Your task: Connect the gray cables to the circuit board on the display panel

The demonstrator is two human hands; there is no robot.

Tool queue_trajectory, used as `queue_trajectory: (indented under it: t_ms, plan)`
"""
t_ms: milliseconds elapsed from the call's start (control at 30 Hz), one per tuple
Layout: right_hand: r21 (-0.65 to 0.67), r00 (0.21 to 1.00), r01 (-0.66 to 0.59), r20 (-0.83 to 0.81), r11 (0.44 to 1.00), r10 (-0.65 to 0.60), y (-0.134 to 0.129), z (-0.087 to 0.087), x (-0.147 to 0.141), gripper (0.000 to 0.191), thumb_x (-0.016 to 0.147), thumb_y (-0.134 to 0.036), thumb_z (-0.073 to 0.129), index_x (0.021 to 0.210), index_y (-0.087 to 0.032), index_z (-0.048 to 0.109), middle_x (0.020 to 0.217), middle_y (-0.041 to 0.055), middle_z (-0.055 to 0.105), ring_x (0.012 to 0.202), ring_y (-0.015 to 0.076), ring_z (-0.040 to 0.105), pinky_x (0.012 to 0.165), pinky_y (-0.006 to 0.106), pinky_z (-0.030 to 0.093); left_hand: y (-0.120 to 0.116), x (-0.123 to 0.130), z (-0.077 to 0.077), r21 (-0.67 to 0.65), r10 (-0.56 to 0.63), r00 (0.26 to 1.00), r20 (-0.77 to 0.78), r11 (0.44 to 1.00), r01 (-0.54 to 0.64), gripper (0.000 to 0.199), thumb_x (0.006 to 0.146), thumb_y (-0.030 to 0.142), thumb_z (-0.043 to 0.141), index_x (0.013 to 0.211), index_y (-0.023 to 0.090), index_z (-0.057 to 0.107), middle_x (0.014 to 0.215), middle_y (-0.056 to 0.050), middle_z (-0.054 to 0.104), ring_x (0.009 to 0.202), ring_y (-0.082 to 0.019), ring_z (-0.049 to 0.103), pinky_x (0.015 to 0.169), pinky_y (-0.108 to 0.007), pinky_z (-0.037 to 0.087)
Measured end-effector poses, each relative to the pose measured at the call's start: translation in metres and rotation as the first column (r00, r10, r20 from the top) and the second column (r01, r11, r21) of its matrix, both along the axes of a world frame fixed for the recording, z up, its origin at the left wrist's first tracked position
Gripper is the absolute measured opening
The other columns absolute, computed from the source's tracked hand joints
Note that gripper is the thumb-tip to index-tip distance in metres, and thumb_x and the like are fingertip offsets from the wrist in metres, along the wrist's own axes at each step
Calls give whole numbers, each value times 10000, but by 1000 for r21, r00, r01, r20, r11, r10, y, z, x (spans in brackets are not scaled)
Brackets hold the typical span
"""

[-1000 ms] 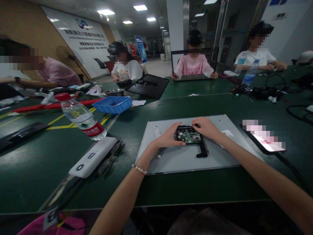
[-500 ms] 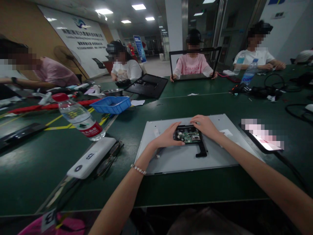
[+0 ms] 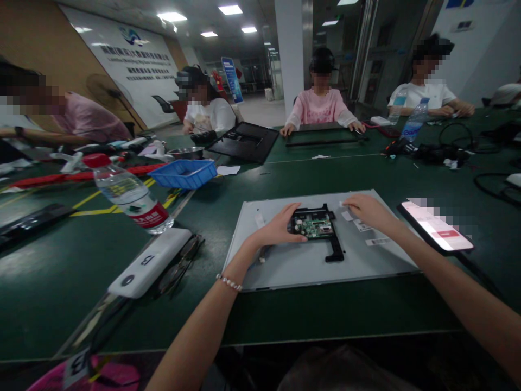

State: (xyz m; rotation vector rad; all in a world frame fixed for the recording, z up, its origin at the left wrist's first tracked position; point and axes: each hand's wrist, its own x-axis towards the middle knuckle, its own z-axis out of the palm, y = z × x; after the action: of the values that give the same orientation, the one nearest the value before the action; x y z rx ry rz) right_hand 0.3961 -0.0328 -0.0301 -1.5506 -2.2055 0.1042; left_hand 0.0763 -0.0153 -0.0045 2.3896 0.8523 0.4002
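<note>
As the green board sits inside its black frame, both lie flat near the middle of the grey panel, with one hooked arm of the frame reaching toward the near edge. The frame looks like thin, light plastic, stiff along its sides but probably easy to flex or snap at that slim arm; the board seems the fragile part, its raised parts and socket bare on top. It is best taken by the frame's outer sides, thumb on the near edge and fingers on the far one, clear of the components. The left hand grips it much like that, spanning the left side. The right hand is off the frame, over the panel to its right, fingers bent together near a small pale label; whether they pinch anything, I cannot tell. The panel beneath seems rigid and smooth, so the frame may slide if pushed sideways. Beyond the panel, a phone lies to the right, while glasses, a white power bank and a bottle are to the left.
</note>
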Motion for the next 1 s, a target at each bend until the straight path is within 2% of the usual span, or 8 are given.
queue_trajectory:
  t_ms: [67, 167, 267, 467, 600, 767, 900, 1000]
  plan:
    - [-35, 999, -3, -46, 999, 1, -1, -4, 4, 343, 861, -144, 438, 1120, -211, 653, 1125, 68, 667, 1029, 223, 611, 898, 370, 468, 1, 0, -1, 3, -4, 1000, -3, 1000, 4, 993, 669, 530, 674, 1455, 183, 176, 1500, -158, 218, 1385, -322, 213, 1136, -497, 195]
    - [-91, 992, -21, -123, 996, 10, -5, -1, 5, 359, 822, -199, 527, 1167, -208, 623, 1131, 73, 659, 1006, 225, 615, 840, 351, 499, 2, -1, -2, 14, -12, 1000, -3, 1000, 12, 988, 676, 523, 669, 1457, 180, 171, 1503, -160, 210, 1385, -325, 212, 1134, -505, 195]
    - [-150, 993, -51, -113, 987, 34, -9, 5, 0, 325, 765, -226, 598, 1082, -205, 666, 1047, 77, 680, 915, 224, 633, 768, 333, 513, 2, -1, -2, 18, -15, 1000, 0, 1000, 15, 984, 679, 514, 667, 1457, 170, 173, 1505, -164, 204, 1386, -327, 208, 1136, -502, 194]
    - [-229, 995, -53, -96, 972, 31, -14, 10, -4, 173, 773, -246, 568, 839, -229, 727, 795, 35, 707, 723, 192, 640, 635, 295, 483, 0, 0, 2, 8, -15, 1000, -10, 1000, 15, 990, 685, 520, 667, 1459, 179, 153, 1509, -160, 186, 1386, -329, 207, 1137, -502, 194]
    - [-252, 987, -5, -159, 968, -36, -17, 16, -2, 184, 767, -280, 572, 808, -220, 741, 778, 39, 715, 704, 187, 643, 608, 284, 463, -5, 0, 7, 30, -3, 999, -38, 1000, 4, 1009, 684, 517, 672, 1465, 188, 125, 1516, -155, 151, 1394, -341, 173, 1137, -500, 201]
    - [-410, 937, -55, -336, 910, -95, -24, 26, -13, 218, 736, -335, 623, 860, -189, 728, 842, 64, 696, 673, 161, 626, 551, 252, 457, -25, 14, 17, 230, 40, 991, -126, 973, -10, 979, 696, 475, 683, 1466, 255, 121, 1548, -108, 29, 1406, -354, 98, 1128, -525, 190]
    - [-493, 887, -139, -447, 859, -113, -30, 29, -30, 207, 750, -318, 617, 853, -158, 698, 834, 73, 672, 593, 126, 588, 494, 233, 449, -49, 36, 22, 412, 66, 975, -214, 911, 29, 754, 802, 433, 597, 1434, 256, 227, 1512, -107, 199, 1392, -314, 175, 1133, -539, 121]
    - [-577, 818, -215, -547, 788, -178, -33, 30, -35, 184, 773, -261, 598, 886, -150, 691, 799, 71, 678, 624, 126, 618, 578, 245, 509, -61, 48, 22, 507, 63, 963, -264, 858, 83, 541, 871, 345, 516, 1375, 253, 340, 1432, -93, 350, 1362, -277, 252, 1129, -533, 113]
